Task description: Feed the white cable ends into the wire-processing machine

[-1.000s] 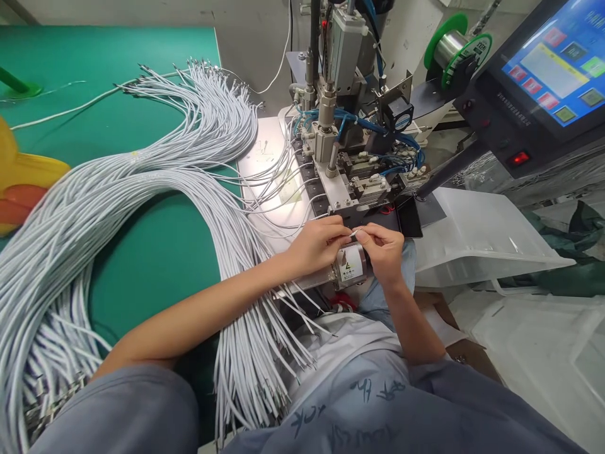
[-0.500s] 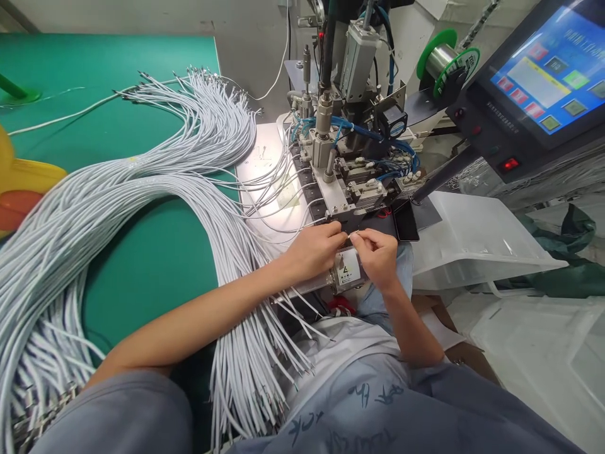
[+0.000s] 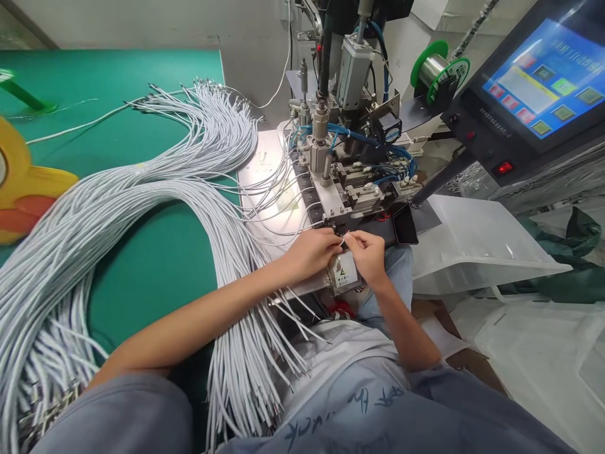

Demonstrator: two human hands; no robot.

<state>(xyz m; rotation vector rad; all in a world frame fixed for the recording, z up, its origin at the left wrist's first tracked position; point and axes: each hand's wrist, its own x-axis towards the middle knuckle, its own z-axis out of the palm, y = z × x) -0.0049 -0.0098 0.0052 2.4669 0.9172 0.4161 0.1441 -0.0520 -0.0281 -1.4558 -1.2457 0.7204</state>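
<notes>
Pinched together at the front edge of the soldering machine, my left hand and my right hand meet fingertip to fingertip. Between them is the thin end of a white cable, mostly covered by the fingers; a bit of fine wire shows at the right fingertips. My left forearm lies across a large bundle of white cables with bare ends hanging toward my lap. Several single cables run from the bundle into the machine's left side. Just below my hands sits a box with a white label.
A green mat covers the table at left, with a yellow-and-orange object at its edge. On the right stand a touch-screen panel, a solder wire spool, a small black tray and translucent plastic bins.
My right hand has shifted slightly left, and both hands sit a little lower against the machine. The view has tilted slightly. The cable end stays between my fingers.
</notes>
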